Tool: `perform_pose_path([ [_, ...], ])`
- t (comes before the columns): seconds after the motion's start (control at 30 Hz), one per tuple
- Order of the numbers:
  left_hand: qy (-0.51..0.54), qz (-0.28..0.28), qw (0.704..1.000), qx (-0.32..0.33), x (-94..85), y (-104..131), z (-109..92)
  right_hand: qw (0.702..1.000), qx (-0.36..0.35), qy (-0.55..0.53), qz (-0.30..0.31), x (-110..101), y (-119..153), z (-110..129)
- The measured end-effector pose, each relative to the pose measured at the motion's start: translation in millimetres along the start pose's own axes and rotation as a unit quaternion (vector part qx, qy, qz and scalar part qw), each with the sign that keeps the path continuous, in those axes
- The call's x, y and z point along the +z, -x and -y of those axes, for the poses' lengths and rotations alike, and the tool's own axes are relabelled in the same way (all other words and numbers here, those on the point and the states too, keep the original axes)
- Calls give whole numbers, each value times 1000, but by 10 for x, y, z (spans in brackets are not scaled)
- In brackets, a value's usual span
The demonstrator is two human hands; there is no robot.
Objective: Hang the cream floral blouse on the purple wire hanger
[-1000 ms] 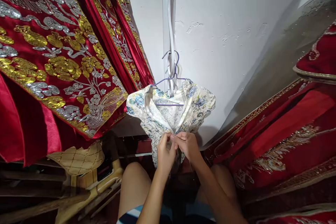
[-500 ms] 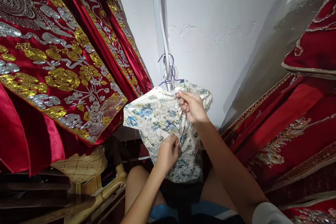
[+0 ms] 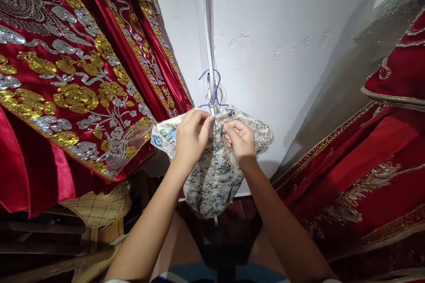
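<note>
The floral blouse (image 3: 212, 190), white with blue flowers and short sleeves, hangs straight ahead of you on a purple hanger (image 3: 218, 88) in front of a white wall (image 3: 282, 17). Its front runs down in 1 centre line, and the lower part, wrinkled, hangs above the dark floor, with 1 small pale strip (image 3: 215, 220) showing below the hem.

Your 2 hands are both at the upper front. Your left hand (image 3: 193, 135) is at the neckline; its grip is pinched on the cloth near the top of the centre line. Your right hand (image 3: 239, 139) is just beside it, slightly lower, its grip closed on the cloth of the right front, thumb against curled fingers.

A white strap (image 3: 209, 31) runs down the wall to the hanger; you cannot tell from this view what the hook is caught on. To your left hangs a red garment (image 3: 78, 97) with gold and silver sequin flowers, and below it is a quilted cream cushion (image 3: 102, 208) beside pale wood. To your right hang red beaded garments (image 3: 372, 154).
</note>
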State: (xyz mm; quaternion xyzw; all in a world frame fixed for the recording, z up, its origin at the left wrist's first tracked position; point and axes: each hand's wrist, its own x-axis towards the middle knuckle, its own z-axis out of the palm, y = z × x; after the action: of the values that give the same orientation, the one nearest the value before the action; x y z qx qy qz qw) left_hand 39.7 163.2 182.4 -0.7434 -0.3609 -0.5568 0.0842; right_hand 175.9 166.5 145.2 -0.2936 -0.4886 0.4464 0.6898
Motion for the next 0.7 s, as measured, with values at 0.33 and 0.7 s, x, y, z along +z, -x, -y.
perform_pose_path([
  [0.33, 0, 61, 998, 5, 34, 94, 1, 992, -20, 46, 111, 13, -44, -56],
  [0.7, 253, -227, 884, -322, -391, 44, 724, 982, 79, 169, 27, -279, 509, -497],
])
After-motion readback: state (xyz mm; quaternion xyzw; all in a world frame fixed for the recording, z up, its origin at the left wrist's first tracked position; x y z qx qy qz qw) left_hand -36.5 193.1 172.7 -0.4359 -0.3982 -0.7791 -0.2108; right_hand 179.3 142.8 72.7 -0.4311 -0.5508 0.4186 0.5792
